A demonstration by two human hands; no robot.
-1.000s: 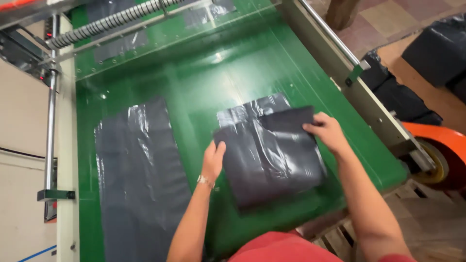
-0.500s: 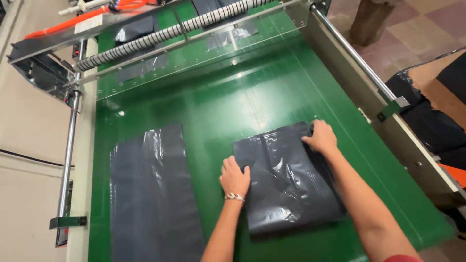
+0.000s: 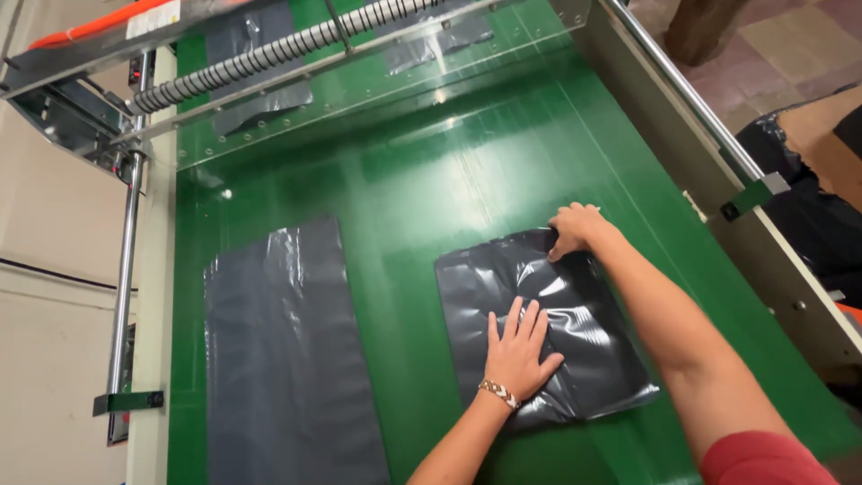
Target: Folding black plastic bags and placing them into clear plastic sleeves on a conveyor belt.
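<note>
A folded stack of dark grey plastic bags (image 3: 548,296) lies on the green belt (image 3: 413,198) at the right. My left hand (image 3: 519,352) lies flat on the stack, fingers spread, a beaded bracelet on the wrist. My right hand (image 3: 575,229) pinches the stack's far right corner. A second, long dark grey bag (image 3: 283,359) lies flat on the belt to the left, untouched.
A spiral roller bar (image 3: 296,45) and a clear guard plate (image 3: 377,90) cross the belt's far end, with more grey film under them. A metal side rail (image 3: 709,135) runs along the right. Black bags (image 3: 808,216) are piled beyond it.
The view has shifted closer. My left hand moved from the stack's left edge onto its middle and flattened. My right hand stayed at the far corner.
</note>
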